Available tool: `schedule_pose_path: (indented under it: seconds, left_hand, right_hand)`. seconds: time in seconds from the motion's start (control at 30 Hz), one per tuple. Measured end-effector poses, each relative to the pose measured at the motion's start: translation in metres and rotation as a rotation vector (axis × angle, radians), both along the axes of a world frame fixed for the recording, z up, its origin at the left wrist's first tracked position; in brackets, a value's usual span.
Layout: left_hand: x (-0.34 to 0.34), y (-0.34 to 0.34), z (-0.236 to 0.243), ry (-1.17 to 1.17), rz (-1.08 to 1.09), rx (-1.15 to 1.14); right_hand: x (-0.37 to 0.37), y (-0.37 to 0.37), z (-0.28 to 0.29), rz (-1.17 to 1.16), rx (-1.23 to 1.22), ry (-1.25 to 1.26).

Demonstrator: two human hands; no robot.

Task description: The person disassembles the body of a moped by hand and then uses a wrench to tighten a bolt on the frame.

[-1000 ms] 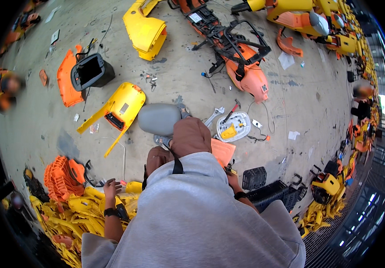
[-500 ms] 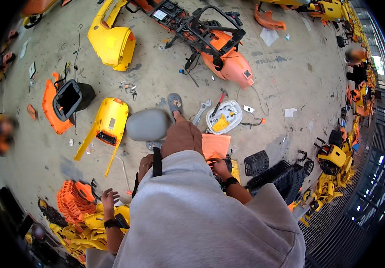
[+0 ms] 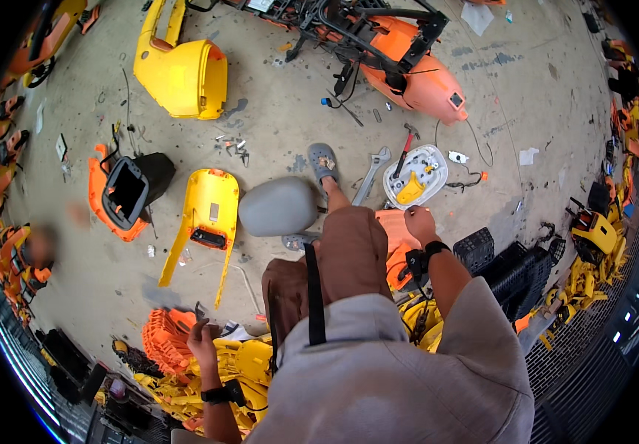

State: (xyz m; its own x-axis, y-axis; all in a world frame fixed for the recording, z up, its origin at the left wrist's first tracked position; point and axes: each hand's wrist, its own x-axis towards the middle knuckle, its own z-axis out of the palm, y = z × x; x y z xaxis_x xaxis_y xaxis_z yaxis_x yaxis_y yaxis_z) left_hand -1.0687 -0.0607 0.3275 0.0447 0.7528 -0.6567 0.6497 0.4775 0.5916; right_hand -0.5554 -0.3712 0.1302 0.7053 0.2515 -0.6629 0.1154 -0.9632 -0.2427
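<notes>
My right hand [image 3: 420,224] is out in front of me over a flat salmon-orange panel [image 3: 392,226], just below a white oval tray [image 3: 435,194]. Its fingers are bent together; whether anything is in them is hidden. In the tray lie a yellow piece [image 3: 410,191] and a red-headed hammer [image 3: 406,150]. A large adjustable wrench [image 3: 371,176] rests on the floor left of the tray. My left hand [image 3: 202,344] hangs at my side, fingers loosely bent and apart, holding nothing, above stacked orange parts [image 3: 165,342] and yellow parts [image 3: 253,362].
Beside my feet lie a grey rounded seat [image 3: 279,207] and a yellow fender-like panel [image 3: 212,200]. A black bin-like part [image 3: 158,174] is at left. Ahead stand a yellow body shell [image 3: 186,78] and a stripped scooter frame [image 3: 408,63]. Black crates [image 3: 516,274] are at right.
My right hand has moved forward from beside my hip to over the salmon-orange panel. My left hand's spread fingers have bent in. The view has turned, so the floor things sit farther right.
</notes>
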Motion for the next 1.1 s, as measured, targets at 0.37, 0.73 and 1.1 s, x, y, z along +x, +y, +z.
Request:
schedule_pose_path:
  seconds: [0.37, 0.73, 1.1]
  left_hand:
    - [0.068, -0.044, -0.245, -0.4, 1.007, -0.983]
    - [0.093, -0.025, -0.27, -0.477, 1.176, -0.98]
    - [0.112, -0.068, -0.238, -0.047, -0.33, -0.706]
  right_hand:
    - [-0.03, -0.048, -0.413, -0.214, -0.124, 0.113]
    - [-0.027, -0.039, -0.466, 0.016, -0.377, 0.089]
    - [-0.143, -0.125, -0.238, 0.261, -0.156, -0.036]
